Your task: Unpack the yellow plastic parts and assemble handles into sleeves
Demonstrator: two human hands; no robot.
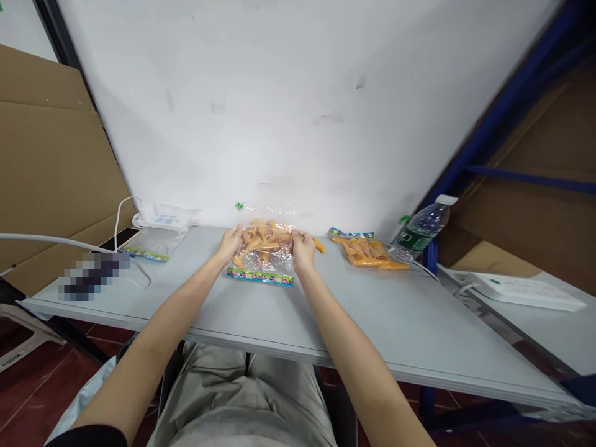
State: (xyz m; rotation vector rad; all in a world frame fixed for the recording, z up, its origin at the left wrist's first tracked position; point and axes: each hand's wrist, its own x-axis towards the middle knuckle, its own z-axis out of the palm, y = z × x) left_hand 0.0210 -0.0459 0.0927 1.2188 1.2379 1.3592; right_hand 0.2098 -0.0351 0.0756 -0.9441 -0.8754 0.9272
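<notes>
Between my two hands is a clear plastic bag (264, 245) with orange plastic pieces inside and a colourful printed strip along its near edge. My left hand (230, 244) grips the bag's left side, and my right hand (303, 248) pinches its right side. The bag is held just above or against the table; I cannot tell which. A small orange piece (319, 246) shows just right of my right hand. Farther right, a second clear bag of orange pieces (370, 251) lies on the table, its printed strip at the back.
On the grey table (279, 316), a plastic bottle (426, 225) leans at the right. At the left are a flat clear bag (161, 241), a phone (121, 239), a white cable (56, 238) and a blurred dark item (93, 277). A white power strip (528, 290) lies far right. A white wall stands behind.
</notes>
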